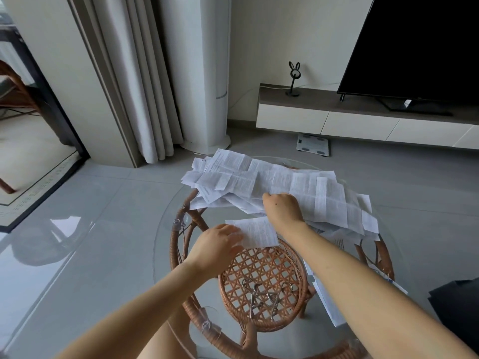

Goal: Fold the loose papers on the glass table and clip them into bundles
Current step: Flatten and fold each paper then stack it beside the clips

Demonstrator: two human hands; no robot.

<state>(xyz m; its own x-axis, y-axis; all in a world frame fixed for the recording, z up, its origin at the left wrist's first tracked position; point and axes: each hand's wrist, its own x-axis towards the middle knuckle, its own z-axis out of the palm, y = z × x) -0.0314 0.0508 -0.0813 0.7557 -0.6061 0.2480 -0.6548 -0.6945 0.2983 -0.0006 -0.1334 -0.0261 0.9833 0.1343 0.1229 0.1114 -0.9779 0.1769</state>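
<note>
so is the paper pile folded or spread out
Spread out: the paper pile lies loose across the glass table's far side, creased sheets opened flat, the right hand on its near edge.

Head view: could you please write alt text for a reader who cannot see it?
Two bare hands work on a round glass table: the left hand presses flat on a small paper, the right hand touches a pile of loose papers behind it. Metal clips lie on a rattan shelf under the glass.
</note>
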